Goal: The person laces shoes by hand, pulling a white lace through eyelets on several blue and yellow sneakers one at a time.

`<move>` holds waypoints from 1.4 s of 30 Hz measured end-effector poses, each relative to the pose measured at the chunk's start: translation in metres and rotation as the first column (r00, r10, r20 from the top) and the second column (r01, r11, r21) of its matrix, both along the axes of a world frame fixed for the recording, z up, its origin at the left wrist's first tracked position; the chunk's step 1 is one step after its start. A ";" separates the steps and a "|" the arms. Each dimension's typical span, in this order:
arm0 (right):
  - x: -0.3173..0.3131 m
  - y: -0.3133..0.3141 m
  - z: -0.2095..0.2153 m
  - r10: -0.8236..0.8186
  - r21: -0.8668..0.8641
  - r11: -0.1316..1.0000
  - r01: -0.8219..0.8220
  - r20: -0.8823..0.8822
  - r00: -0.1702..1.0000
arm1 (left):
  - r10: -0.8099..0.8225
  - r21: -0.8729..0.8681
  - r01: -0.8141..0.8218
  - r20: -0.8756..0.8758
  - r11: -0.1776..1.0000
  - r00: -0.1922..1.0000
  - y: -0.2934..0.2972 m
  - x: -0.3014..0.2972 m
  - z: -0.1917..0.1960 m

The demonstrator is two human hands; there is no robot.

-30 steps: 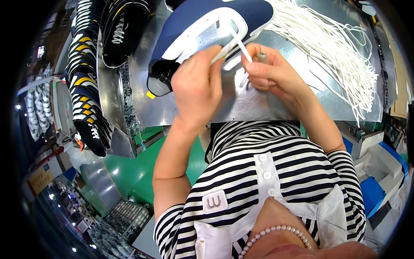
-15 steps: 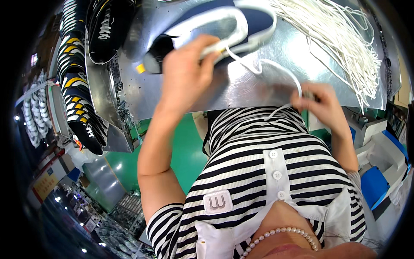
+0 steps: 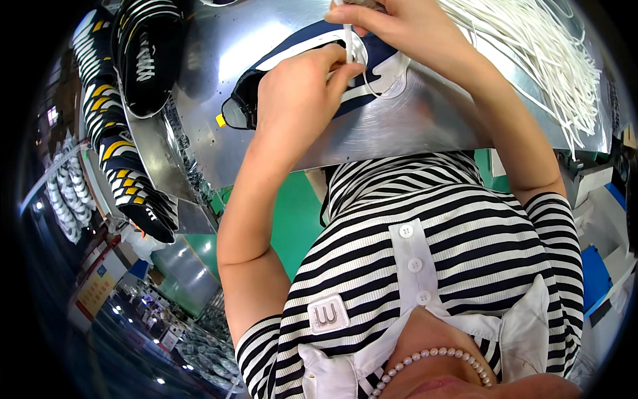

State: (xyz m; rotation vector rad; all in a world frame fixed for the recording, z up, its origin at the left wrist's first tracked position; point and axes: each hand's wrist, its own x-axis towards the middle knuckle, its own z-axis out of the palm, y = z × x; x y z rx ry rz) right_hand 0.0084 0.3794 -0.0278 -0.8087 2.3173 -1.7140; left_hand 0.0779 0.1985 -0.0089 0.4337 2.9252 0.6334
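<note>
A navy and white shoe upper (image 3: 282,50) with a yellow tab lies on the metal table, its heel end toward the left. Over it, my left hand (image 3: 296,96) pinches a white shoelace (image 3: 348,41) between thumb and fingertips. Higher up, the same lace is in the closed fingers of my right hand (image 3: 415,30), at the picture's top edge. Between the two hands the lace runs nearly straight, and a thin loop hangs over the upper beside them. Something greyish shows in my right hand, too little of it to name. My hands hide part of the upper.
A thick bundle of white laces (image 3: 531,60) lies at the table's right. Black shoe uppers (image 3: 147,60) rest at the left, beside a long row of striped uppers (image 3: 123,159). The bare metal table edge (image 3: 372,147) runs close to my body.
My right hand has moved from the table's near right edge up and left, over the upper. My left hand has shifted slightly right and down. The lace between them is now short and taut.
</note>
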 end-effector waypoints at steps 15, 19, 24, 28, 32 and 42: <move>0.078 0.024 -0.031 -0.140 0.072 0.989 0.127 0.222 0.965 | 0.127 0.066 -0.131 0.055 0.989 0.990 0.003 -0.008 -0.021; 0.072 0.022 -0.032 -0.130 0.254 0.961 0.104 0.086 0.988 | 0.118 0.139 -0.141 0.162 0.980 0.980 0.002 -0.007 -0.019; 0.072 0.006 -0.039 -0.048 0.529 0.826 0.195 -0.278 0.959 | -0.002 0.252 -0.043 0.176 0.967 0.984 -0.001 0.001 -0.027; 0.074 -0.022 -0.038 -0.135 0.545 0.788 0.288 -0.304 0.943 | -0.003 0.200 0.008 -0.028 0.980 1.000 0.006 0.009 -0.033; 0.078 0.012 -0.035 -0.138 0.305 0.925 0.226 -0.285 0.949 | -0.052 0.186 0.105 -0.271 0.977 0.961 -0.003 0.020 -0.029; -0.008 0.060 -0.040 0.004 -0.193 0.978 0.082 0.405 0.914 | -0.210 -0.037 0.207 -0.272 0.978 0.939 -0.021 0.025 -0.006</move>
